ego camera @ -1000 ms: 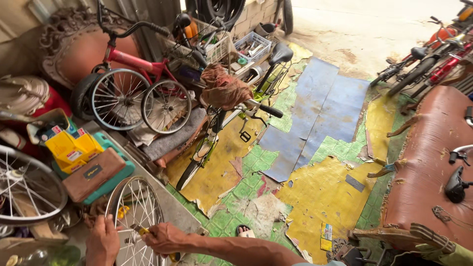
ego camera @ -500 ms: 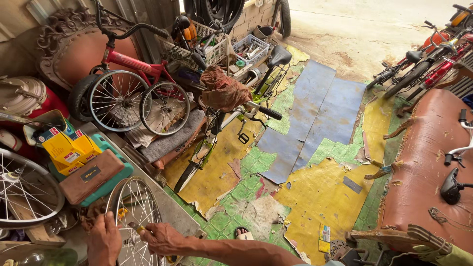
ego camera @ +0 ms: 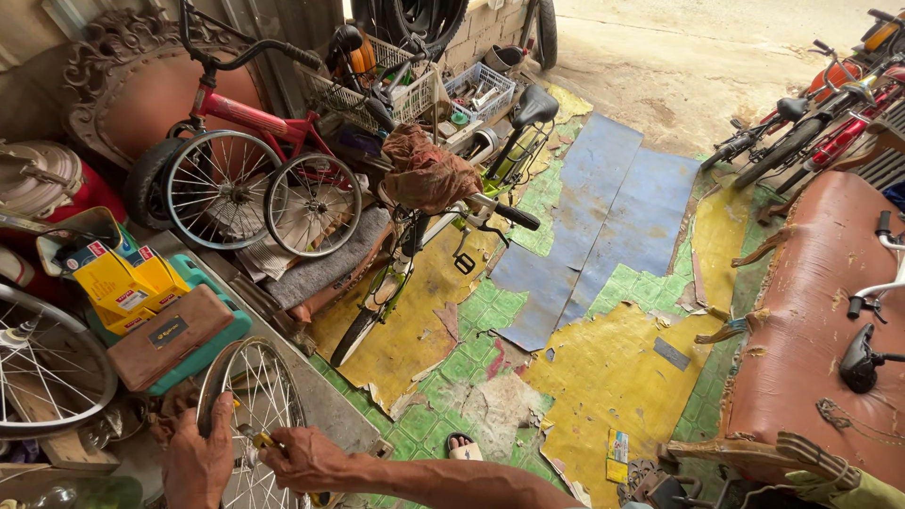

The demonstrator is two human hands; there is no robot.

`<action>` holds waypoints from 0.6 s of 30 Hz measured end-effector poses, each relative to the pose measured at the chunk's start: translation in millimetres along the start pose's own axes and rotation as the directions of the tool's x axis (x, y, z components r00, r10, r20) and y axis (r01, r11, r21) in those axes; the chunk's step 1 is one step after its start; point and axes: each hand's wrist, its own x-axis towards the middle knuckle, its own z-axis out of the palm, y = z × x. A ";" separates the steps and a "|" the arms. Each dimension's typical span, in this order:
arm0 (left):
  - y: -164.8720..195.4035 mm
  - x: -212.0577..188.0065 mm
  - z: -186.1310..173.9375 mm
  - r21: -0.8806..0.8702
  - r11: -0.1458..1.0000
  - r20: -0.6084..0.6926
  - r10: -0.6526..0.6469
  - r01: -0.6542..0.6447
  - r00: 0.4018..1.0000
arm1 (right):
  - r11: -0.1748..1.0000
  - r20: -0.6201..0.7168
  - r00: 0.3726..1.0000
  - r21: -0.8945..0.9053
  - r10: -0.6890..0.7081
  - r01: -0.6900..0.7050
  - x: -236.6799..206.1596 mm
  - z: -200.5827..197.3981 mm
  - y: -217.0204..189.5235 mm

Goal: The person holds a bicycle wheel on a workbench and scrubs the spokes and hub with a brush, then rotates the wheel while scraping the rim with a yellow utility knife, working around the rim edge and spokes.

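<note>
1. Here, the left hand [ego camera: 200, 462] grips the wheel [ego camera: 253, 415] rim at the bottom-left edge.
2. The right hand [ego camera: 306, 459] pinches a small yellow tool [ego camera: 265, 440] at the spokes.
3. Open floor [ego camera: 603, 377] lies rightward; a toolbox [ego camera: 174, 335] crowds the left.

A red bicycle [ego camera: 247, 123] is leaning by 2 loose wheels [ego camera: 262, 198], and a green bicycle [ego camera: 443, 226] is lying on patchy flooring [ego camera: 603, 368].

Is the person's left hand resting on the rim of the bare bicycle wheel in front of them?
Yes, the left hand grips the rim of the spoked wheel, while the right hand works at its hub.
</note>
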 end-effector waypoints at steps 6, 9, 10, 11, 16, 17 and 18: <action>10.0 -0.6 -5.5 0.029 0.996 0.056 -0.083 0.081 0.995 | 1.000 0.028 1.000 0.021 0.011 -0.011 10.6 3.8 10.2; 12.7 -4.5 -9.5 0.040 0.997 0.045 -0.071 0.069 0.996 | 1.000 0.026 1.000 0.021 0.015 -0.016 13.8 6.1 14.0; 13.8 -5.4 -9.9 0.043 0.996 0.037 -0.075 0.073 0.996 | 0.999 0.026 0.999 0.037 0.023 -0.024 14.1 6.6 14.8; 14.8 -5.8 -10.3 0.045 0.996 0.029 -0.077 0.076 0.997 | 0.998 0.024 0.999 0.052 0.030 -0.031 14.3 6.7 15.1; 14.1 -8.0 -10.0 0.044 0.999 -0.010 -0.010 0.011 1.000 | 0.999 0.039 0.999 0.041 0.003 -0.004 12.6 4.9 12.8; 13.5 -8.0 -9.6 0.039 0.999 -0.019 0.003 -0.003 1.000 | 0.999 0.039 0.999 0.043 0.002 -0.003 12.3 4.4 11.7; 13.0 -7.8 -9.2 0.042 0.999 -0.017 -0.002 0.003 1.000 | 0.999 0.036 0.999 0.042 0.004 -0.005 11.9 4.2 10.4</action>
